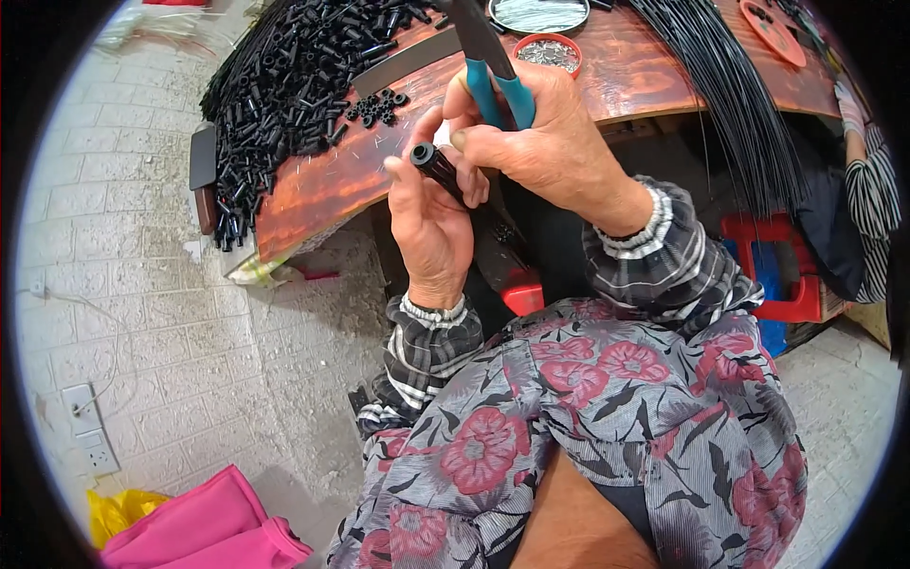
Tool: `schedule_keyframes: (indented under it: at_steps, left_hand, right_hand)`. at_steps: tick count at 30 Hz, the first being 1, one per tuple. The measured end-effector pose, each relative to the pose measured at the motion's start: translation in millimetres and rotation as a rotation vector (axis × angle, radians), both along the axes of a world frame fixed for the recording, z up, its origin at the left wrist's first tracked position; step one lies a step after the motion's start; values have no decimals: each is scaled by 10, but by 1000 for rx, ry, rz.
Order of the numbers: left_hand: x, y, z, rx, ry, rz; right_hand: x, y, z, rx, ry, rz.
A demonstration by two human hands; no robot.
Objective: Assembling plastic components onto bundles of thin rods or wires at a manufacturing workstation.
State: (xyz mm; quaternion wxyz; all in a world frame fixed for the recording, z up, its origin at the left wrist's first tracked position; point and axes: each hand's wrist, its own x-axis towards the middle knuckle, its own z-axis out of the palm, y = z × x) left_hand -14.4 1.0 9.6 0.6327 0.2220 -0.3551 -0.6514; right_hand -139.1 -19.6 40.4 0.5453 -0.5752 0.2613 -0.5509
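My left hand (pixel 431 223) grips a short black plastic tube (pixel 436 166), its hollow end tilted up toward me. Close beside it, my right hand (pixel 559 133) is closed around a pair of pliers (pixel 500 85) with teal handles. Their dark metal part points away, past the top edge of the view. Both hands meet in front of the table's near edge, with the right fingertips near the tube. A small whitish patch shows between the fingers, too small to make out.
A big heap of black plastic pieces (pixel 294 76) covers the left of the wooden table (pixel 327 185). Small black rings (pixel 377 109), a red dish of metal bits (pixel 548 52) and a bundle of black rods (pixel 725 90) lie beyond. A striped sleeve (pixel 872 194) shows at right.
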Motion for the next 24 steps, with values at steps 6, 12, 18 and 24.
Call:
schedule_keyframes:
  at_steps: [6,12,18,24]
  left_hand:
    - [-38,-7,38,40,-190,91]
    - [-52,-44,-40,47,-168,110]
    - [-42,-57,-49,61,-177,136]
    - [29,-37,-80,39,-191,91]
  right_hand:
    - [106,-49,-84,-35,-64,-113]
    - [102,-33,-125,3,-84,-99]
    - [120,2,-191,51,-195,-76]
    - [135,33,-207,76,-193,-71]
